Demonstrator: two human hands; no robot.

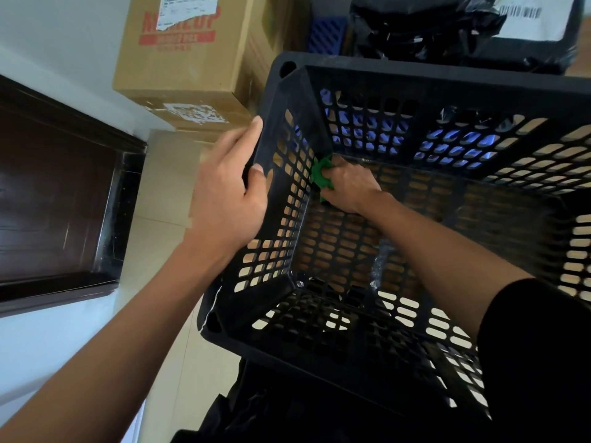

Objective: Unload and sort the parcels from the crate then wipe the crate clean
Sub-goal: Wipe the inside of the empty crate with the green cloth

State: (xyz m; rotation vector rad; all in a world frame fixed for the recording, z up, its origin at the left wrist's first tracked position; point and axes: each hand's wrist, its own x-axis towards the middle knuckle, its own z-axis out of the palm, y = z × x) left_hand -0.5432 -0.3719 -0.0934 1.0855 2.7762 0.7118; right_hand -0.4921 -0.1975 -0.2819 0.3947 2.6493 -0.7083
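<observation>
A black perforated plastic crate (447,75) fills the middle and right of the view, with no parcels inside. My left hand (227,193) grips its left rim, thumb on the outside edge and fingers curled over the wall. My right hand (348,187) reaches down inside, shut on a green cloth (321,174) pressed into the far-left inner corner near the bottom. A brown surface shows through the holes in the crate floor.
A stack of cardboard boxes (188,55) stands behind the crate at left. Black plastic-wrapped parcels (447,30) with a white label lie at the top right. A dark wooden door (54,199) is on the left. Dark bags (271,410) sit below the crate.
</observation>
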